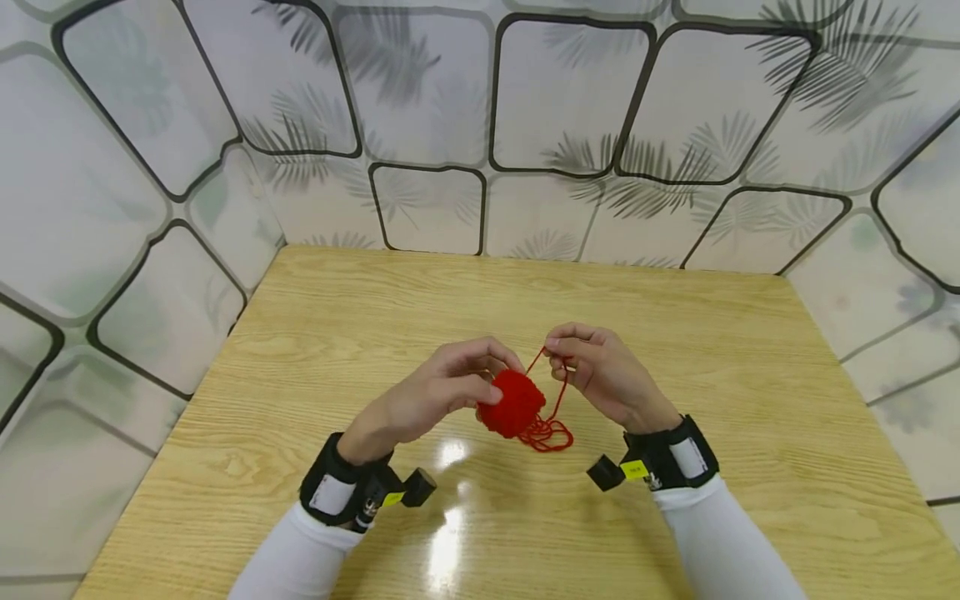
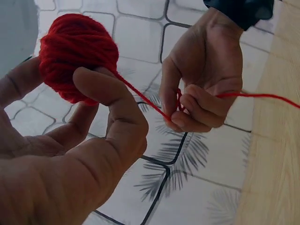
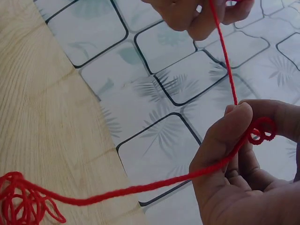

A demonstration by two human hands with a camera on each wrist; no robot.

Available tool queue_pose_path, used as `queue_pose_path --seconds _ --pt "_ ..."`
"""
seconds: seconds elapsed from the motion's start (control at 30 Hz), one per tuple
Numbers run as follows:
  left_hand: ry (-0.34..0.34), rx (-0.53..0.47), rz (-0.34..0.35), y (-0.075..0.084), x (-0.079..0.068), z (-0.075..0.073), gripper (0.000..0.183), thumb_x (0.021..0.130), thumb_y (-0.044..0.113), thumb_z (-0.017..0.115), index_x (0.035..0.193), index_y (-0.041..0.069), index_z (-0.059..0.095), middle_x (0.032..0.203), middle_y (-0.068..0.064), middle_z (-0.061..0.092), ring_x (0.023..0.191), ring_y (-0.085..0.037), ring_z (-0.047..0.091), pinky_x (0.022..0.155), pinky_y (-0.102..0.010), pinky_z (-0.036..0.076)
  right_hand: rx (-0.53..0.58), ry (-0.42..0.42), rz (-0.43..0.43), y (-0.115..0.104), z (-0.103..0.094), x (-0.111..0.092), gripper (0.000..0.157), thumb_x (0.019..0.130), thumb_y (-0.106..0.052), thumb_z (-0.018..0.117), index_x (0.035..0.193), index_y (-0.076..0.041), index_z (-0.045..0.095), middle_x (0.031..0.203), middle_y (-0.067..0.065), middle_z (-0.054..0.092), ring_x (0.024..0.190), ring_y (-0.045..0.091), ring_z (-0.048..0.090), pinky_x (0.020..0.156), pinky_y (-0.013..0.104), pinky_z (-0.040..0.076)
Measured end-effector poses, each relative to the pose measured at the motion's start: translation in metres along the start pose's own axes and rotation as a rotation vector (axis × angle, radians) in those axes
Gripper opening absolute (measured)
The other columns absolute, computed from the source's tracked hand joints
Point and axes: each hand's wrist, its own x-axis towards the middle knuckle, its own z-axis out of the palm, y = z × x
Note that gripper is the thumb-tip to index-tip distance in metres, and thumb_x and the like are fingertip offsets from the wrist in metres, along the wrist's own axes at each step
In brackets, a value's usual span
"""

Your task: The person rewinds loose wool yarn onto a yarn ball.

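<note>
A ball of red yarn is held above the table by my left hand, thumb on its near side. In the left wrist view the same yarn ball sits between the thumb and fingers of the left hand. A strand runs taut from it to my right hand, which pinches it between thumb and forefinger. Small loops of yarn stick out beside that pinch in the right wrist view. From the right hand the strand drops to a loose tangle of yarn on the table.
The wooden table has a pale, glossy top with light reflections near its front. Behind and beside it stand wall coverings with dark outlines and leaf prints. Each wrist wears a black strap with a small camera.
</note>
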Motion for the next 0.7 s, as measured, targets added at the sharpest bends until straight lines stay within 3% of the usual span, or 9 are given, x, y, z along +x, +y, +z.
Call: queue_pose_path --seconds 0.17,0.3,0.47,0.7 --pt "0.085 0.545 0.014 -0.006 -0.004 0.009 0.027 0.085 0.020 0.057 0.112 0.019 0.053 0.101 0.004 0.055 0.085 -0.015 0.054 0.069 -0.030 0.049 0.120 0.062 0.004 -0.010 0.004 0.000 0.008 0.089 -0.012 0.057 0.092 -0.006 0.061 0.087 0.004 0.056 0.075 0.014 0.051 0.072 0.022 0.044" --pt "0.212 0.801 0.058 -0.017 -0.002 0.013 0.030 0.083 0.024 0.058 0.112 0.021 0.052 0.099 0.007 0.047 0.079 -0.007 0.051 0.065 -0.024 0.047 0.157 0.048 -0.034 -0.019 0.009 -0.009 0.007 0.091 -0.010 0.054 0.093 -0.006 0.059 0.089 0.004 0.054 0.077 0.014 0.049 0.072 0.021 0.042" --pt "0.414 0.875 0.193 -0.033 0.006 0.010 0.033 0.083 0.019 0.060 0.115 0.014 0.053 0.102 0.002 0.046 0.080 -0.007 0.050 0.066 -0.020 0.047 0.025 -0.019 -0.145 -0.026 0.024 -0.024 0.011 0.091 -0.008 0.053 0.099 0.000 0.055 0.090 0.008 0.055 0.078 0.017 0.052 0.074 0.025 0.045" --pt "0.644 0.717 0.318 -0.044 0.018 0.003 0.037 0.083 0.018 0.064 0.119 0.011 0.054 0.107 -0.004 0.051 0.089 -0.014 0.052 0.067 -0.023 0.049 -0.233 -0.014 -0.257 -0.022 0.047 -0.039 0.020 0.087 -0.007 0.058 0.102 0.005 0.053 0.091 0.014 0.054 0.078 0.021 0.054 0.073 0.031 0.049"
